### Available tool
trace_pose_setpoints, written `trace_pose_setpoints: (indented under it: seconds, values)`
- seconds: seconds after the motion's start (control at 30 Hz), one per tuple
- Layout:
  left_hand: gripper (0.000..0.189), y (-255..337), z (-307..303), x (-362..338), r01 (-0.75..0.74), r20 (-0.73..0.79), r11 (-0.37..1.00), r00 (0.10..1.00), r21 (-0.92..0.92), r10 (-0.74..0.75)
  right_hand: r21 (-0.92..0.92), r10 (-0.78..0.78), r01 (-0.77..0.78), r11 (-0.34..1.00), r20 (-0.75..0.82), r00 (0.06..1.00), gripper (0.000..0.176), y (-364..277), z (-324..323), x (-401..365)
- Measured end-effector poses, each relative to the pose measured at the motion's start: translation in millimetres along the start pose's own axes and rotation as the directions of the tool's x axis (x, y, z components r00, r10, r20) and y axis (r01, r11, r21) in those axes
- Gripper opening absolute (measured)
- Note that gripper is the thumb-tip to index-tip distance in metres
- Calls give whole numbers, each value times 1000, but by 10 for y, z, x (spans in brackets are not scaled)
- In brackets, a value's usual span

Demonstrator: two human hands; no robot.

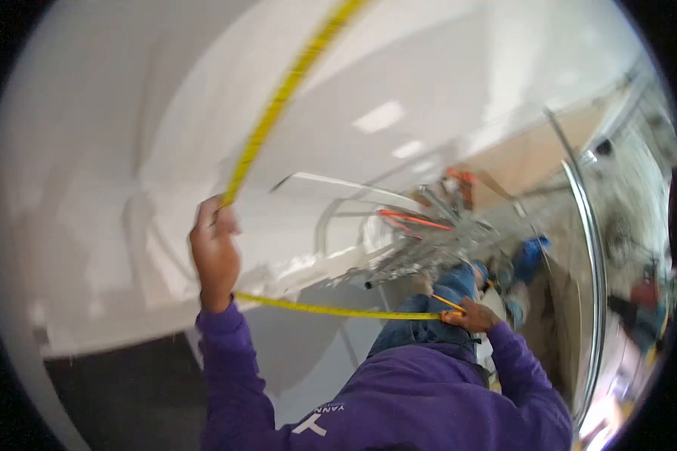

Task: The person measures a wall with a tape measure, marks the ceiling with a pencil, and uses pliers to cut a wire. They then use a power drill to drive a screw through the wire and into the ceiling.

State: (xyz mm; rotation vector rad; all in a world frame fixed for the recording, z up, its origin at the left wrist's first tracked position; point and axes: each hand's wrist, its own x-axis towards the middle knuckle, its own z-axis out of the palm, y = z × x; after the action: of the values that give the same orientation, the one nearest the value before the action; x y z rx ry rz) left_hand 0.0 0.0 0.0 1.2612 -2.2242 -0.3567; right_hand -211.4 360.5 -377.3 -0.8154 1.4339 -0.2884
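Note:
A yellow tape measure blade (278,94) runs from the top of the view down to my raised left hand (215,252), whose fingers pinch it in front of a pale wall. From behind that wrist the blade goes on to the right, slightly slack, to my right hand (470,316) near my waist. My right hand is closed around the end of the tape at an orange part, perhaps its case, mostly hidden by the fingers. A thin orange pencil (447,302) sticks out of the same hand, pointing up and left.
A shiny metal rail (593,263) curves down the right side. Beyond my legs lies a blurred heap of metal pieces (429,240) with red and orange items. A dark panel (120,391) is at the lower left. Cluttered floor shows at the far right.

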Motion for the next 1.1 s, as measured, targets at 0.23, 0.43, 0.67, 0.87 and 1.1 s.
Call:
trace_pose_setpoints:
  seconds: [0.23, 0.43, 0.67, 0.87, 1.1]
  values:
    - [30, -302, 965, 539, -221, -23, 923, 974, -315, 226, -30, -85, 81, 996, -460, 884, 97, 844, 980, 953]
    - [16, 61, 1760, 450, -103, 206, 779, 936, -619, 287, 396, 408, -287, 872, -265, 874, 107, 429, 1599, -564]
    - [23, 747, 3446, -432, 355, 611, 527, 641, -772, 464, 680, 465, 11, 733, -514, 720, 54, 685, 2351, -629]
    - [33, 822, 4307, -2475, 607, 854, 605, 311, -516, 416, 639, 385, 188, 746, -644, 662, 45, 666, 2324, -885]
    - [46, -20, 4425, -3961, -50, 447, 771, -837, -635, 315, 910, 739, 125, 394, -395, 547, 48, 718, 2309, -944]
